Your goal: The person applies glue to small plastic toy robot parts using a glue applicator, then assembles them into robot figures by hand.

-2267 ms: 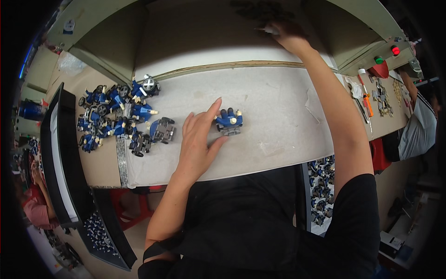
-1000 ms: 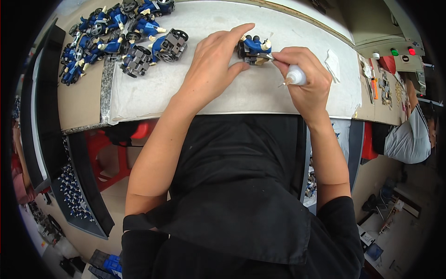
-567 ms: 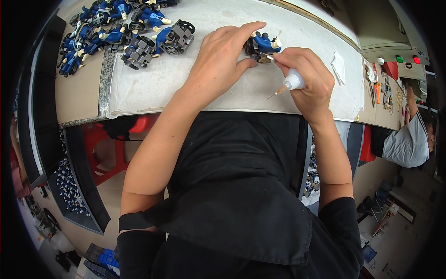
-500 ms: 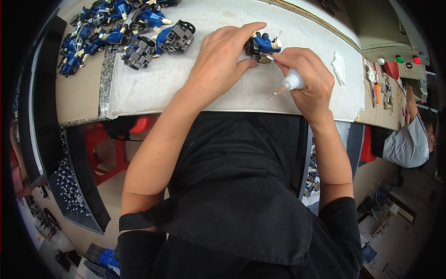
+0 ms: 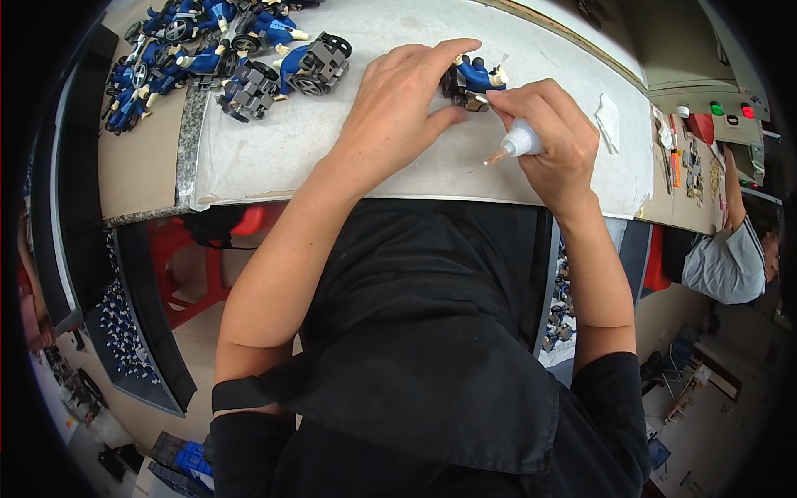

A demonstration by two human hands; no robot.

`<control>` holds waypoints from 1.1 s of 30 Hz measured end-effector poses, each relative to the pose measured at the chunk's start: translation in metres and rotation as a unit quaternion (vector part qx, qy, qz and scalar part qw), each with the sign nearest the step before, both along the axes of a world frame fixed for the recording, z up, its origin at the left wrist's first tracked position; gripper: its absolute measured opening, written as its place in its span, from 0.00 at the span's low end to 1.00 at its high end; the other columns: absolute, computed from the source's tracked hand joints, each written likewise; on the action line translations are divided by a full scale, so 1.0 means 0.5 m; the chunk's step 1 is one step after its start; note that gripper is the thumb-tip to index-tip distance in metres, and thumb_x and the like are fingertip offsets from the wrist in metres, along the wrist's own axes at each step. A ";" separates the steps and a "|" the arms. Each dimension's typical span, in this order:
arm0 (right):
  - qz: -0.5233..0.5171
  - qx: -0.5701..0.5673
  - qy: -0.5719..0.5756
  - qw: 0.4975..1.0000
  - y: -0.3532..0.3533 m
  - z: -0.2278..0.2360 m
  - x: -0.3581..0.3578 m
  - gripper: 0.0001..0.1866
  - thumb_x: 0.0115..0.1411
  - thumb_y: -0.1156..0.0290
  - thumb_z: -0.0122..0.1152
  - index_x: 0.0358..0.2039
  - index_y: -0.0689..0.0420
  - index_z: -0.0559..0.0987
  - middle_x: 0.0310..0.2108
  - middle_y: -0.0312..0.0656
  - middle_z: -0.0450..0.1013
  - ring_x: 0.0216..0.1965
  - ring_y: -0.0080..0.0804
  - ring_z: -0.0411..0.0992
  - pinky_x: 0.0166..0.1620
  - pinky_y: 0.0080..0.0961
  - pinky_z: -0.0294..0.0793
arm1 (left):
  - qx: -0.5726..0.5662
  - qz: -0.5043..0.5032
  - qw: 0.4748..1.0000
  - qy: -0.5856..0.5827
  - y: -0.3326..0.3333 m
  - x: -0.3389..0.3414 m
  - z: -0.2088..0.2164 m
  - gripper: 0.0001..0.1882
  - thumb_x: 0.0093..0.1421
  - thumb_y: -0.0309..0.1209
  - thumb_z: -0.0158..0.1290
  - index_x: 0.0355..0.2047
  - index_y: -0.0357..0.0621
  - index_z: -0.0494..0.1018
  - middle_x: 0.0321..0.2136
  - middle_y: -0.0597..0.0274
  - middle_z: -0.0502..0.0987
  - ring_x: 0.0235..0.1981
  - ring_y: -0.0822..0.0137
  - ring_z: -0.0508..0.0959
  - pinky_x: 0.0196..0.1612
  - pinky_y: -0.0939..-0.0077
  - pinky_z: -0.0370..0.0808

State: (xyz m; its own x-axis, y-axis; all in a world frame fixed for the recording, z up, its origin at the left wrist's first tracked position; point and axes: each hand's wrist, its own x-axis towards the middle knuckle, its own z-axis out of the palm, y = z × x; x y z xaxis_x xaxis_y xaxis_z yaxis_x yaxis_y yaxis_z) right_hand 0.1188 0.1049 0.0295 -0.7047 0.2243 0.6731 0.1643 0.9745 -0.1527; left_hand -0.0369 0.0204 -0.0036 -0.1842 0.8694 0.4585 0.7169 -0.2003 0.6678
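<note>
My left hand (image 5: 394, 108) curves round a small toy figure in blue (image 5: 477, 77), seated on a dark wheeled base, and holds it against the white work surface (image 5: 290, 170). Fingers lie along its far side, the thumb on its near side. My right hand (image 5: 558, 137) grips a small white squeeze bottle (image 5: 523, 139) in the palm; its thin needle tip points down and to the left. The same hand pinches a slim pale piece (image 5: 481, 100) at the toy's near side. What this piece is cannot be made out.
A heap of similar blue figures on wheels (image 5: 178, 62) lies at the upper left, with grey wheeled bases (image 5: 249, 90) nearer me. A crumpled white tissue (image 5: 607, 123) rests to the right. Beyond are tools, coloured buttons and another person's arm (image 5: 734, 187). Bins of parts (image 5: 133, 332) stand below.
My right hand has shifted very slightly, and the bottle with its needle tip has tilted a little. The left hand and the toy stay almost in the same place.
</note>
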 end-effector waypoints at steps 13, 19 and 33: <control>0.000 -0.098 -0.020 0.995 0.002 0.022 -0.018 0.11 0.37 0.84 0.61 0.24 0.57 0.76 0.21 0.39 0.70 0.23 0.36 0.71 0.25 0.26 0.70 | -0.016 0.074 0.997 -0.017 0.022 0.022 0.001 0.21 0.41 0.23 0.60 0.39 0.47 0.71 0.33 0.60 0.76 0.39 0.59 0.73 0.46 0.67 0.66; -0.017 -0.116 -0.003 0.993 -0.012 0.022 -0.015 0.13 0.37 0.88 0.55 0.25 0.59 0.76 0.23 0.41 0.70 0.25 0.38 0.71 0.29 0.28 0.71 | -0.009 0.043 0.997 -0.061 0.021 0.022 0.003 0.20 0.40 0.25 0.62 0.36 0.43 0.70 0.29 0.58 0.75 0.36 0.57 0.74 0.43 0.65 0.66; 0.059 -0.236 0.003 0.970 -0.047 0.102 0.088 0.34 0.36 0.75 0.70 0.48 0.55 0.71 0.43 0.43 0.70 0.41 0.38 0.72 0.40 0.28 0.74 | -0.245 -0.207 0.690 -0.649 -0.039 0.082 0.104 0.23 0.56 0.28 0.53 0.51 0.41 0.61 0.43 0.59 0.69 0.45 0.69 0.71 0.49 0.73 0.69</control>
